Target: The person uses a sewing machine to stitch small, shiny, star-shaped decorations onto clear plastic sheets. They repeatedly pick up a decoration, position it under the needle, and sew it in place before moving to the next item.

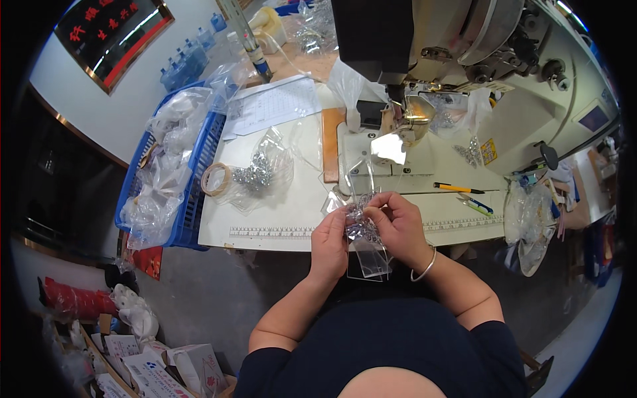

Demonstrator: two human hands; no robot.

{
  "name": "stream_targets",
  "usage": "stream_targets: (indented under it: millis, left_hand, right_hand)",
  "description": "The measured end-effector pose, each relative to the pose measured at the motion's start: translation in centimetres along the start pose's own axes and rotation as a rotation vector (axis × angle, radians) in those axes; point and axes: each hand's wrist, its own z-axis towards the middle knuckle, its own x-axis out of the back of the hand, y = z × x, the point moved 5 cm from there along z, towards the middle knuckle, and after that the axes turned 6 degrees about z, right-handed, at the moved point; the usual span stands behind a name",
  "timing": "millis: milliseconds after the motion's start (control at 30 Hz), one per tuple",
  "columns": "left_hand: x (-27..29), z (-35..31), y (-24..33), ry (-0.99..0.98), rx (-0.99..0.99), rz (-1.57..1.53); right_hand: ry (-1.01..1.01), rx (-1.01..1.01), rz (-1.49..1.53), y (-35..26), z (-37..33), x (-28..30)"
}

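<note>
Head view shows the left hand (331, 237) and right hand (403, 227) pinching a clump of silver pieces (358, 230) at the front edge of the worktop (292, 211), seemingly arranging it, so the next move likely calls for a light, precise touch

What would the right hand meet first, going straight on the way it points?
The right hand would likely meet the shiny silvery bundle between the hands first, with the left hand just beyond; exact depth is unclear.
</note>
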Motion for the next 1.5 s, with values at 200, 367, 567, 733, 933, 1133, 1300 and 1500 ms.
stream_targets:
  millis: [200,367,567,733,933,1133,1300,1500]
  left_hand:
    - [-0.4,-0.7,0.5,0.088,-0.094,0.164]
    - [-0.7,-0.6,0.5,0.093,-0.083,0.145]
    - [-0.8,-0.7,0.6,0.049,-0.065,0.063]
    - [-0.6,-0.7,0.4,0.05,-0.043,0.051]
    - [-0.5,-0.5,0.2,0.039,-0.033,0.039]
    - [-0.5,-0.5,0.2,0.058,-0.017,0.025]
    - [-0.5,-0.5,0.2,0.047,-0.034,0.021]
    - [-0.5,-0.5,0.2,0.05,-0.022,0.03]
  right_hand:
    - [0.017,0.193,-0.03,-0.6,-0.4,-0.2]
    - [0.063,0.162,-0.008,-0.4,-0.5,0.0]
    - [0.052,0.193,-0.046,-0.6,-0.2,0.0]
    - [0.056,0.162,-0.028,-0.1,-0.2,0.0]
    - [0.06,0.184,-0.05,-0.1,-0.1,0.0]
    - [0.054,0.201,-0.057,0.1,-0.2,0.0]
    - [0.043,0.194,-0.041,0.2,-0.1,0.0]
    - [0.051,0.178,-0.048,0.1,-0.2,-0.1]
